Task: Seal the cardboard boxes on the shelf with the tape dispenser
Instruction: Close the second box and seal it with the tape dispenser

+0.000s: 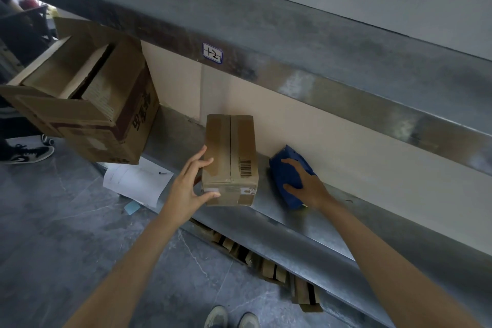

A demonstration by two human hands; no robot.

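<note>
Two bare hands reach onto the metal shelf [292, 224]. At the upper left of the frame a large open carton [87, 104] sits tilted, well apart from both. Left of centre, the left hand [187, 186] is spread wide, its thumb on the lower front edge and its fingertips on the left top edge of the small taped cardboard box [230, 157]. Just right of that box, the right hand [304, 181] curls over the blue tape dispenser [286, 165], which lies on the shelf against the back wall.
</note>
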